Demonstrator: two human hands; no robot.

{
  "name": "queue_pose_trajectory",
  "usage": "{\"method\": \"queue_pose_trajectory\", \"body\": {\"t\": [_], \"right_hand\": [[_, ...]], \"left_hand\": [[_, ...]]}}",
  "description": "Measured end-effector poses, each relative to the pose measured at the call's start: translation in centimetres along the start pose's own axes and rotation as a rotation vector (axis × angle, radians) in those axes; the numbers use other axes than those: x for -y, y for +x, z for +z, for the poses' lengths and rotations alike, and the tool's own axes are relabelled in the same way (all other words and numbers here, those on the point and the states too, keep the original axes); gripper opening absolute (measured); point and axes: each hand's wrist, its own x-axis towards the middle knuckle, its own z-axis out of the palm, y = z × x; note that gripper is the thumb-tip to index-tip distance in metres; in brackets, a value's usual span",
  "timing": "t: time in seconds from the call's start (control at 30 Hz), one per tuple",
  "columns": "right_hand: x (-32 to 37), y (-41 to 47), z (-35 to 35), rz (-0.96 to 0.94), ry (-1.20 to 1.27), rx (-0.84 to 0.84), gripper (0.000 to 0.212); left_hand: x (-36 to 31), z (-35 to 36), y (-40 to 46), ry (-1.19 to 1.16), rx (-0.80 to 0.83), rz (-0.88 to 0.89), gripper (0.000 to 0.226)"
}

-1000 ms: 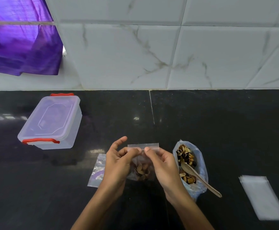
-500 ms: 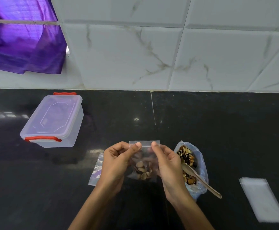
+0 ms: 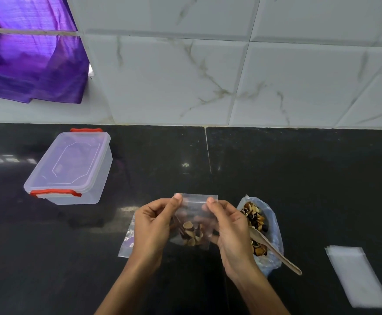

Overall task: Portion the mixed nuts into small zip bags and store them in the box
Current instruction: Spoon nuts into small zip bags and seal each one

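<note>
I hold a small clear zip bag (image 3: 194,226) upright above the black counter, with nuts gathered in its bottom. My left hand (image 3: 155,226) pinches the bag's top left corner and my right hand (image 3: 229,228) pinches the top right corner. To the right, an open plastic bag of mixed nuts (image 3: 259,226) lies on the counter with a wooden spoon (image 3: 274,248) resting in it. A clear lidded box (image 3: 69,169) with red clips stands shut at the left. Another flat zip bag (image 3: 127,242) lies partly hidden under my left hand.
A stack of empty clear zip bags (image 3: 358,276) lies at the right on the counter. A white marble-tiled wall (image 3: 208,76) rises behind the counter. Purple cloth (image 3: 26,57) hangs at the upper left.
My thumbs have slid apart along the bag's top strip, from the middle out to its two corners. The bag stays upright between my hands.
</note>
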Motion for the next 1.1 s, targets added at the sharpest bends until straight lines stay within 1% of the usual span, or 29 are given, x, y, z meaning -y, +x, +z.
{"method": "queue_pose_trajectory", "body": {"t": [0.07, 0.17, 0.27, 0.4, 0.47, 0.53, 0.6, 0.7, 0.8, 0.97, 1.1], "right_hand": [[0.0, -0.1, 0.0, 0.011, -0.021, 0.011, 0.024], [-0.2, 0.1, 0.1, -0.016, -0.028, -0.018, 0.019], [-0.4, 0.3, 0.4, -0.038, -0.016, -0.050, 0.014], [-0.7, 0.6, 0.6, -0.049, -0.028, -0.022, 0.018], [-1.0, 0.8, 0.5, 0.005, -0.038, 0.055, 0.027], [-1.4, 0.9, 0.4, 0.063, -0.110, 0.141, 0.034], [-1.9, 1.1, 0.5, 0.080, -0.211, 0.171, 0.031], [-2.6, 1.6, 0.9, 0.067, -0.256, 0.151, 0.019], [-3.0, 2.6, 1.9, 0.035, -0.274, 0.114, 0.013], [-3.8, 6.0, 5.0, -0.003, -0.285, 0.055, 0.009], [-4.4, 9.8, 8.2, -0.019, -0.277, 0.046, 0.010]], "left_hand": [[0.2, 0.1, 0.1, 0.025, -0.046, 0.065, 0.025], [0.4, 0.4, 0.0, 0.096, -0.056, 0.182, 0.028], [0.9, 0.6, -0.3, 0.238, -0.044, 0.308, 0.028], [2.3, 0.1, 0.2, 0.490, -0.089, 0.397, 0.034], [2.7, -0.1, 0.4, 0.535, -0.119, 0.401, 0.035], [2.8, -0.4, 0.6, 0.523, -0.169, 0.381, 0.036], [2.7, -0.8, 1.0, 0.537, -0.224, 0.395, 0.038], [2.8, -1.7, 1.7, 0.673, -0.283, 0.422, 0.042], [3.1, -2.6, 2.4, 0.755, -0.302, 0.354, 0.049], [3.6, -3.9, 5.0, 0.773, -0.343, 0.275, 0.057], [3.6, -5.1, 9.0, 0.808, -0.402, 0.239, 0.053]]}}
